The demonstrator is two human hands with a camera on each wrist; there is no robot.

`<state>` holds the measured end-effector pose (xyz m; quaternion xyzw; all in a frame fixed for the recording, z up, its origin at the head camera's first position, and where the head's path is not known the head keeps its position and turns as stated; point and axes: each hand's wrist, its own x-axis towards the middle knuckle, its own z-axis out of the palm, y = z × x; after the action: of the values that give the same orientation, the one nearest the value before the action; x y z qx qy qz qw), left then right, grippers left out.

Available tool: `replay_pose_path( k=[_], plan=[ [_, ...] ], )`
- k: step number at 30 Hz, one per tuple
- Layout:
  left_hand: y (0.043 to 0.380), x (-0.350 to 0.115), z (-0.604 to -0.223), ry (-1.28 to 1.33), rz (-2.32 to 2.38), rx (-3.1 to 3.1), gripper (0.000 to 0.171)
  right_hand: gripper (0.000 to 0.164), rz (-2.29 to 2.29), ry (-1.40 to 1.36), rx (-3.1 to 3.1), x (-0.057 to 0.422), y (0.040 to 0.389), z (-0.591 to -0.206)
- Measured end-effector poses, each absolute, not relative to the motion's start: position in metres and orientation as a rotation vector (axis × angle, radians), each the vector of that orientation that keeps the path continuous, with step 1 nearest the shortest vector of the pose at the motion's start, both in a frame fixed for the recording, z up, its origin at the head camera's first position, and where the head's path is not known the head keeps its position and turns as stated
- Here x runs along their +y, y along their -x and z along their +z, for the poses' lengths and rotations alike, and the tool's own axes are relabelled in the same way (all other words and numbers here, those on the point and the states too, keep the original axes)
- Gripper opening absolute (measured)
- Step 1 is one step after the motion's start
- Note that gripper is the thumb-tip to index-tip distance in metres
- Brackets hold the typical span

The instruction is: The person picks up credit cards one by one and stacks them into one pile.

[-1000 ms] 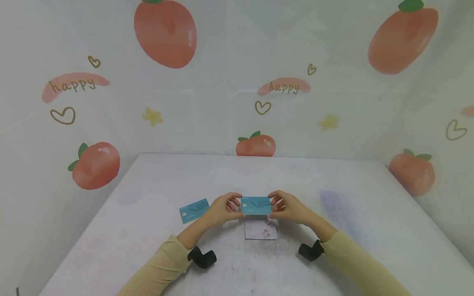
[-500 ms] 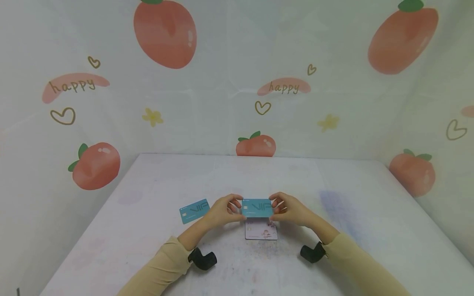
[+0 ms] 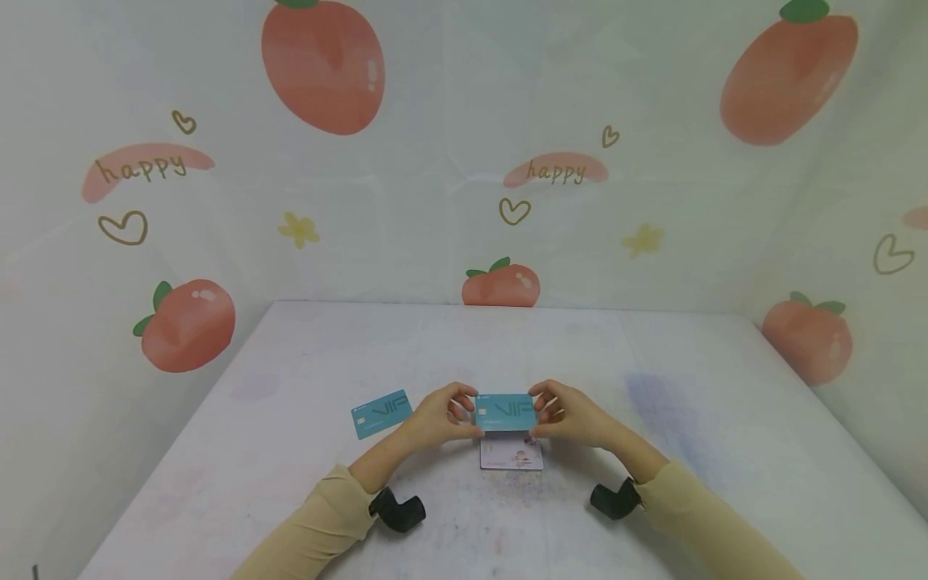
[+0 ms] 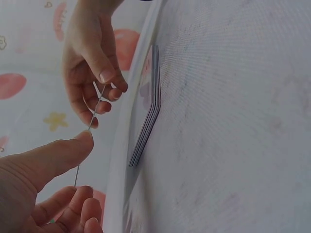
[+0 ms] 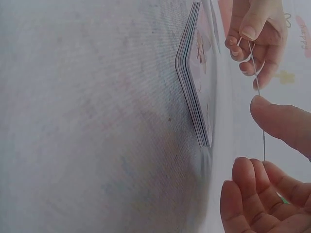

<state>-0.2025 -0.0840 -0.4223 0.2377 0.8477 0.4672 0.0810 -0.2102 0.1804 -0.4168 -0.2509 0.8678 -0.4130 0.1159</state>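
A blue VIP card [image 3: 505, 412] is held level above the table between both hands. My left hand [image 3: 440, 416] pinches its left edge between thumb and fingers, while my right hand [image 3: 570, 414] pinches the right edge in the same way. Beneath and slightly nearer lies a stack of cards [image 3: 511, 453], its pale pink top card printed with flowers and a figure. The held card hides the far part of that stack in the head view. Seen edge-on in the left wrist view, the stack [image 4: 151, 107] is several cards thick, and the held card shows as a thin line above it.
Another blue VIP card [image 3: 381, 414] lies tilted on the table just left of my left hand. A white tabletop [image 3: 449, 346] runs back to a cloth backdrop [image 3: 435, 201] with fruit prints. Black wrist-worn pieces [image 3: 398, 511] sit at both cuffs.
Both hands have brought the blue card slightly nearer and a little to the right, so it covers more of the stack. The card at the left has not moved.
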Motion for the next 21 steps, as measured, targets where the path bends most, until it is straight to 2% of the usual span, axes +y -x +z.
replay_pose_path(
  k=[21],
  plan=[
    [0.1987,-0.0816,-0.423,-0.687,1.388,2.51,0.053,0.051,-1.188,0.775,2.525,0.1833,0.206,-0.418]
  ],
)
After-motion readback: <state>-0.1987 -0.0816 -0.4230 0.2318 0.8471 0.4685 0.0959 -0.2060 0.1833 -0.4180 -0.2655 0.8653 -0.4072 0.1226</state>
